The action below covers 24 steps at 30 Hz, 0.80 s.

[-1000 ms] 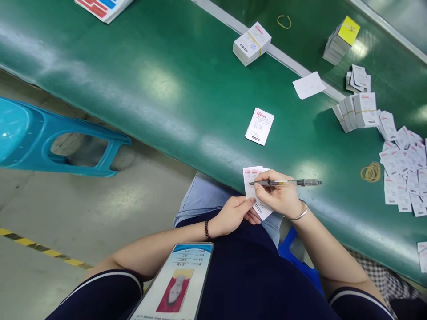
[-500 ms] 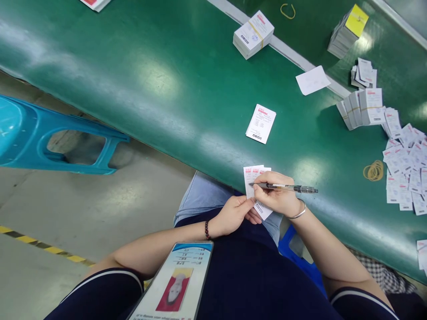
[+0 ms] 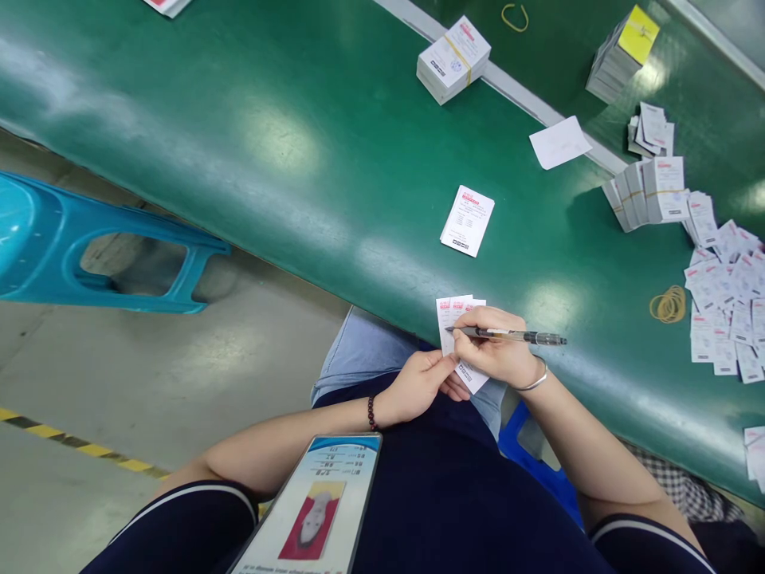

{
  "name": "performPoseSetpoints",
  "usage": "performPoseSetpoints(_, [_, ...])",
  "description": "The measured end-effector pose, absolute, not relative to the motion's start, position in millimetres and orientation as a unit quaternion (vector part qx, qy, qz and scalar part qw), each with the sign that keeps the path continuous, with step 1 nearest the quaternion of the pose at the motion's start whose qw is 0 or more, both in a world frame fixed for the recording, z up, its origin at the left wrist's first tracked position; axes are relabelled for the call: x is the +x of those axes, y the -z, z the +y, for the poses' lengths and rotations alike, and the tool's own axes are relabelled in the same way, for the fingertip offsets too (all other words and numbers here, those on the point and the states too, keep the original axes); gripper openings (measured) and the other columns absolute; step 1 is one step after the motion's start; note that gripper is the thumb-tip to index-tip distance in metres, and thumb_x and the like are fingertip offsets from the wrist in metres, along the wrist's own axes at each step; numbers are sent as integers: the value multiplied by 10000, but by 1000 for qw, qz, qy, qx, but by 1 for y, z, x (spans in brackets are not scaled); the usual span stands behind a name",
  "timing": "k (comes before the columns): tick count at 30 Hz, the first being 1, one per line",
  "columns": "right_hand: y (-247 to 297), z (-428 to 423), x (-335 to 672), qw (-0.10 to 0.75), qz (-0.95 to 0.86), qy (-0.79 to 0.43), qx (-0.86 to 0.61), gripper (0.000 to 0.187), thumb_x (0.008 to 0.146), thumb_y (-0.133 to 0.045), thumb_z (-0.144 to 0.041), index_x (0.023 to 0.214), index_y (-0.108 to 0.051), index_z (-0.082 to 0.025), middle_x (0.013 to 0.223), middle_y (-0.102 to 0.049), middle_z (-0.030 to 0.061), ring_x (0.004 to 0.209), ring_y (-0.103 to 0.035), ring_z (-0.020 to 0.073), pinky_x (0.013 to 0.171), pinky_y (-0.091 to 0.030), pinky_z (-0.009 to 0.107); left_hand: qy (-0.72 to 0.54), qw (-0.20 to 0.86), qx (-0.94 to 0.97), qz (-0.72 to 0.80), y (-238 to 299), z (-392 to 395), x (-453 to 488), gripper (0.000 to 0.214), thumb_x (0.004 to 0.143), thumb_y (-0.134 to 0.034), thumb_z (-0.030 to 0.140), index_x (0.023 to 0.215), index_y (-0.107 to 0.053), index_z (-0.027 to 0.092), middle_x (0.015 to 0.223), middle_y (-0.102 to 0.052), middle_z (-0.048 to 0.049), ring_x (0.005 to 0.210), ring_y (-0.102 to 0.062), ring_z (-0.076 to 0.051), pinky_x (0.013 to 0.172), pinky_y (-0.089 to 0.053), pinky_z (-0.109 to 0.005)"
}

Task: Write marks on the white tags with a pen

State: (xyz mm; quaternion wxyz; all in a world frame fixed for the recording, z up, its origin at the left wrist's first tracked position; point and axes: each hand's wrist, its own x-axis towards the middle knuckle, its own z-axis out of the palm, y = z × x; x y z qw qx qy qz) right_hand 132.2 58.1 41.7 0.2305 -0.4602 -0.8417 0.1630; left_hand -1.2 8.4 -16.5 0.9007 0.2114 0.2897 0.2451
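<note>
Running from upper left to lower right: one green-topped table (image 3: 358,175), crossed by a pale strip. Seated at it, one person (image 3: 442,494), dark navy top, white-edged sleeves, pale blue trousers. One turquoise plastic stool (image 3: 36,255), on the grey floor to the person's left. One spread of loose printed cards (image 3: 717,295), overlapping, at the table's right. One row of banded card stacks (image 3: 663,187), leaning together just beyond that spread. One left hand (image 3: 418,387), thumb over and fingers under, pinched on a set of fanned cards; beaded bracelet at the wrist. One right hand (image 3: 496,351), close beside it over the cards, fingers closed about a pen; silver bangle at the wrist. Whether the hands touch, I cannot tell. One banded card block (image 3: 453,60), at the pale strip. One yellow-topped block (image 3: 621,56), beyond the strip. One small card pile (image 3: 467,221), lying between banded block and hands. Fanned cards (image 3: 449,315), above the lap at the table's near edge. One pen (image 3: 543,338), dark and clear, its tip at the leftmost fanned card; contact unclear. One cluster of rubber bands (image 3: 676,303), beside the loose cards.
</note>
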Motion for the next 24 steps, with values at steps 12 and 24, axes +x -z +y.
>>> performPoseSetpoints(12, [-45, 59, 129, 230, -844, -151, -461, 73, 647, -558, -48, 677, -548, -113, 634, -544, -1, 569, -499, 89, 544, -430, 241, -249, 902, 203, 290, 16, 8, -1, 635, 716, -549, 621, 820, -536, -5, 715, -600, -176, 637, -603, -176, 648, -501, -275])
performPoseSetpoints(24, [-42, 59, 132, 237, -842, -160, -457, 90, 657, -570, -59, 711, -543, -125, 662, -554, -22, 595, -504, 81, 579, -434, 229, -261, 897, 222, 280, 21, 5, 1, 578, 787, -511, 567, 833, -545, -8, 739, -602, -187, 656, -608, -184, 662, -502, -287])
